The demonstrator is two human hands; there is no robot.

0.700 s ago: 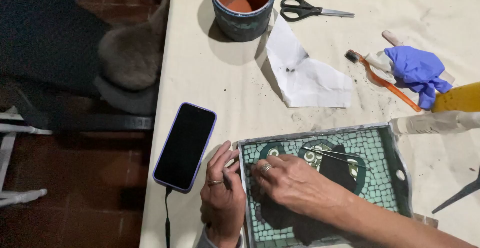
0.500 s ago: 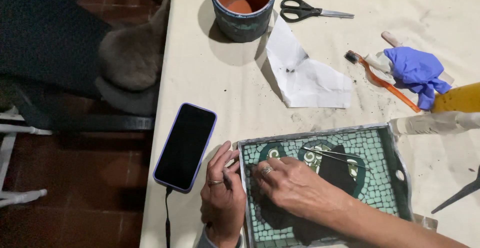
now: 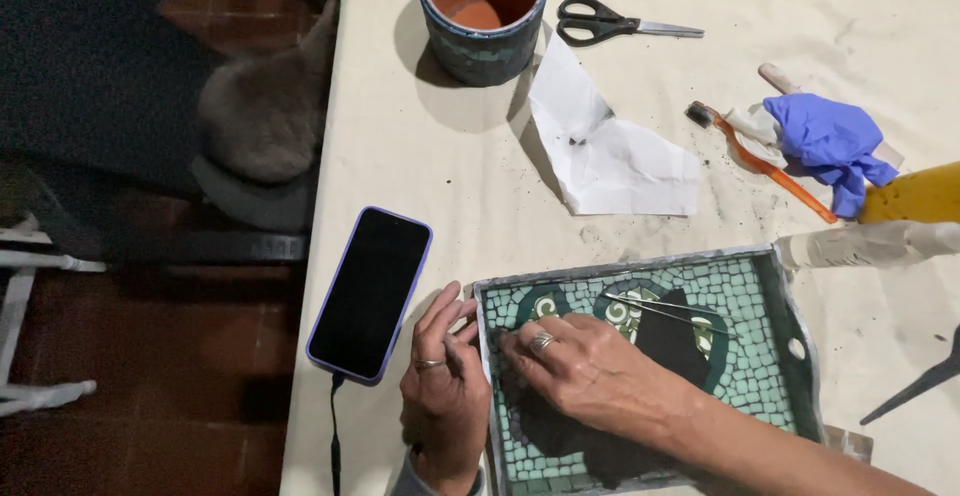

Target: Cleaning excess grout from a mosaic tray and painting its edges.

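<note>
A square mosaic tray of small green tiles with a black shape in its middle lies on the cream cloth. My left hand, with a ring, rests against the tray's left rim, fingers bent. My right hand, also ringed, lies inside the tray with its fingertips pressed on the tiles near the left edge. Thin metal tweezers lie on the tiles just beyond my right hand.
A dark phone with a cable lies left of the tray. Further back are a clay pot, scissors, white paper, an orange toothbrush, a blue glove and a yellow bottle. A grey cat sits beyond the table's left edge.
My right hand has slid slightly left across the tiles toward the tray's left edge. My left hand stays at the rim.
</note>
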